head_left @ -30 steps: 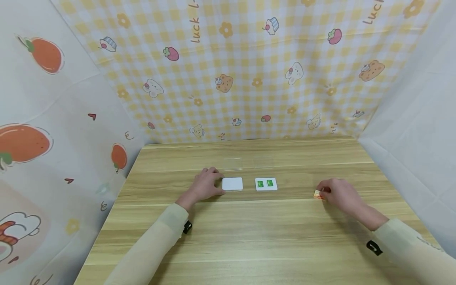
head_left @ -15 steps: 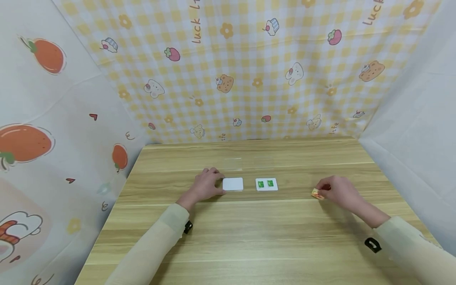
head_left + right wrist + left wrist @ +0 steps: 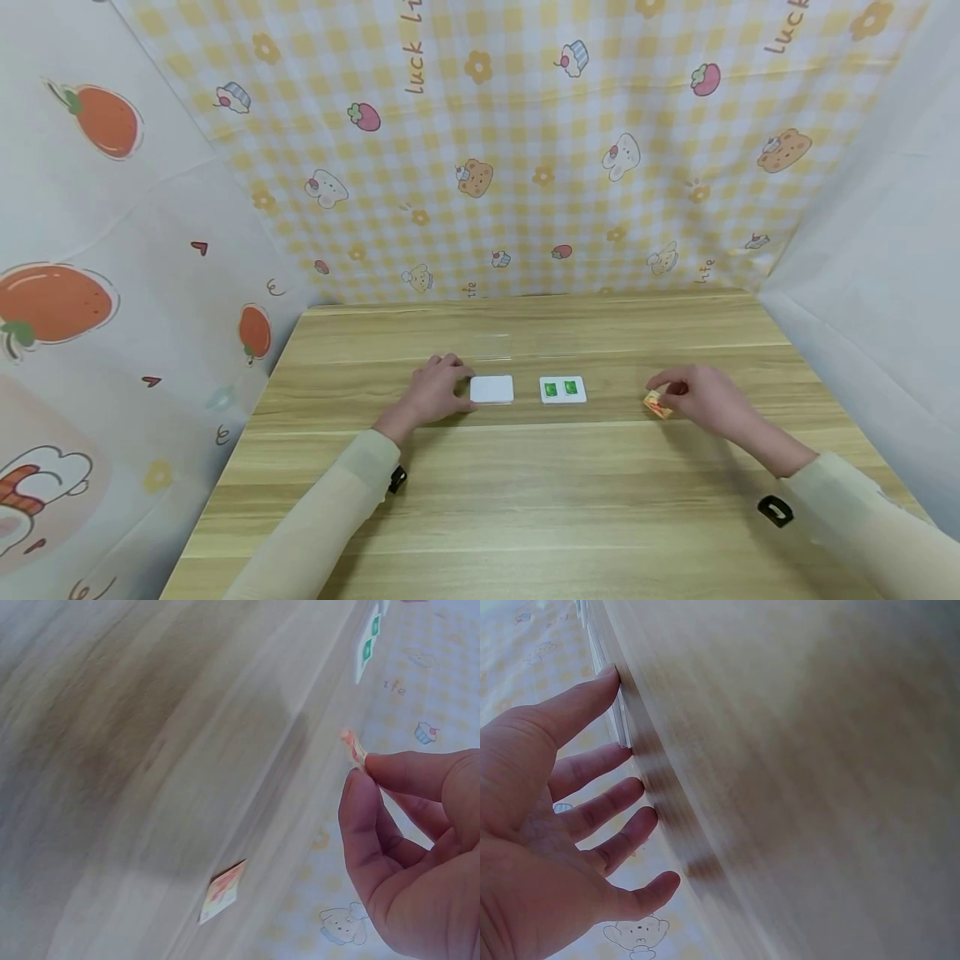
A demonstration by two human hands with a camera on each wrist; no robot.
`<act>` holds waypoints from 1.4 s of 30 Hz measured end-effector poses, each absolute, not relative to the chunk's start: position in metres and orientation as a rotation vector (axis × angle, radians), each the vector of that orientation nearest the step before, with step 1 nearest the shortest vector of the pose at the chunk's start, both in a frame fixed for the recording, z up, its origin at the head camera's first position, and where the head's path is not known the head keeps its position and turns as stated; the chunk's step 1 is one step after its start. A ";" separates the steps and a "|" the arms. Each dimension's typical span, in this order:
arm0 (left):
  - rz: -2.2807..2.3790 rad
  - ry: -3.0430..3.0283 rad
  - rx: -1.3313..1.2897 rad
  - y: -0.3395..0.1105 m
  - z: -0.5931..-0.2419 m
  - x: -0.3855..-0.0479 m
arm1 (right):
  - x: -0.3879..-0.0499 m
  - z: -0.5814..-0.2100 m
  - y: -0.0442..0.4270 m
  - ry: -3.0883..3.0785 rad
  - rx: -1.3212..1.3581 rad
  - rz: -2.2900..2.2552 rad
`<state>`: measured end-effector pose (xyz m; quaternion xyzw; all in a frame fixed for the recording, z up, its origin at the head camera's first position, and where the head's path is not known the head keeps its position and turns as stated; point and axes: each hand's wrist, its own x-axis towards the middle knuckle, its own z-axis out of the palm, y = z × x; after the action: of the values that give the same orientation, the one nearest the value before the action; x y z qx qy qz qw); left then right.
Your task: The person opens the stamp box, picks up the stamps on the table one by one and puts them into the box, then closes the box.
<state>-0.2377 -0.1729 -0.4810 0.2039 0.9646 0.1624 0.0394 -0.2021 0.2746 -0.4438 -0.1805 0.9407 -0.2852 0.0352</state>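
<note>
In the head view my left hand point(image 3: 435, 392) is at the left end of a blank white card point(image 3: 492, 389), thumb and index finger at its edges. The other fingers are spread in the left wrist view, beside a thin clear edge point(image 3: 622, 724). To the right, my right hand point(image 3: 701, 398) pinches a small orange and yellow printed piece point(image 3: 657, 405) between thumb and index finger, slightly above the table in the right wrist view. A second similar printed piece point(image 3: 223, 892) lies on the wood below; my hand hides it from the head view.
Between my hands lies a white card with two green pictures point(image 3: 562, 389). Behind the cards, thin clear plates point(image 3: 491, 347) are faintly visible. The wooden table point(image 3: 540, 500) meets a yellow checked cloth point(image 3: 517, 167) at the back, with white cloth at both sides.
My right hand has moved left with the printed piece and tilted it, showing more of its face. My left hand stays at the blank card.
</note>
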 end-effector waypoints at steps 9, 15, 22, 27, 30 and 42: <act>0.484 2.950 0.625 -0.172 -0.480 -0.237 | -0.203 -0.440 0.257 2.870 -0.506 -0.936; 0.475 2.950 0.642 -0.172 -0.480 -0.237 | -0.206 -0.437 0.241 2.826 -0.451 -1.027; 0.488 2.949 0.657 -0.173 -0.480 -0.236 | -0.210 -0.436 0.220 2.822 -0.467 -1.118; 0.489 2.953 0.666 -0.174 -0.481 -0.237 | -0.217 -0.439 0.206 2.798 -0.496 -1.183; 0.493 2.955 0.661 -0.174 -0.483 -0.237 | -0.220 -0.438 0.196 2.783 -0.511 -1.202; 0.502 2.958 0.662 -0.175 -0.483 -0.237 | -0.231 -0.437 0.155 2.810 -0.608 -1.165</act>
<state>-0.2372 -0.1745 -0.4834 0.2154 0.9622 0.1632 0.0345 -0.2313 0.1551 -0.4365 -0.1959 0.9057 -0.3753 0.0197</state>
